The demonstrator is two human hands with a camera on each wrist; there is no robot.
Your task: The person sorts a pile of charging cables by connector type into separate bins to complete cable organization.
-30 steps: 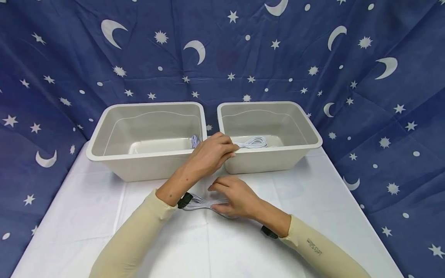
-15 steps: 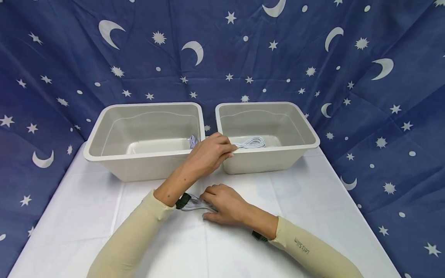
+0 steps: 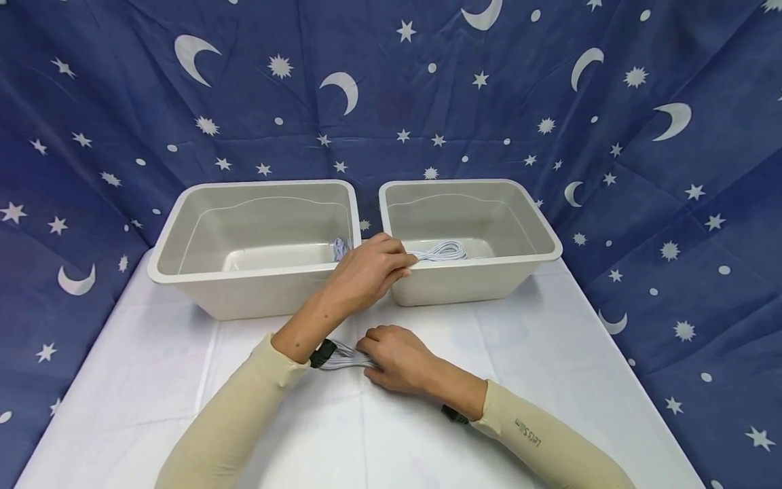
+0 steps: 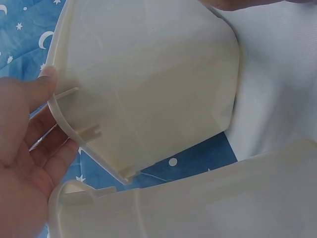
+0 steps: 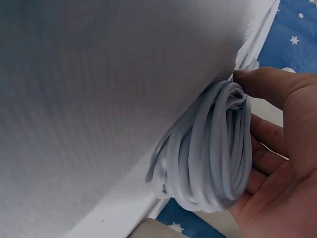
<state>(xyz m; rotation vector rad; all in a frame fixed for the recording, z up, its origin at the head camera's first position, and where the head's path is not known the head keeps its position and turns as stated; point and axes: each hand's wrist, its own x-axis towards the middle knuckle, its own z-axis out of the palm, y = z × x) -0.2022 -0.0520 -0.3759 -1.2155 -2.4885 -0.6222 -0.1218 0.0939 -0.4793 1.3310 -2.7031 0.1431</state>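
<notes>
My left hand (image 3: pixel 366 268) grips the near-left corner of the right bin (image 3: pixel 482 280). In the left wrist view its thumb and fingers (image 4: pixel 62 158) pinch this bin's rim. A coil of white cable (image 3: pixel 444 250) lies inside that bin, just right of the fingertips. Lower down, my right hand (image 3: pixel 400 358) holds a second coiled white cable (image 3: pixel 343 357) at the tabletop. The right wrist view shows the looped cable (image 5: pixel 205 148) between thumb and fingers, against the white cloth. My left wrist hides the far end of this coil in the head view.
The left bin (image 3: pixel 263 288), light grey, stands beside the right one with a narrow gap between them. In its right end sits a small purplish-white cord bundle (image 3: pixel 339 249). White cloth (image 3: pixel 427 435) covers the table, and a blue star-and-moon curtain (image 3: pixel 391 102) hangs behind.
My right hand has shifted slightly left and down along the coiled cable, and its fingers have closed round it. The left hand keeps its place on the right bin's rim.
</notes>
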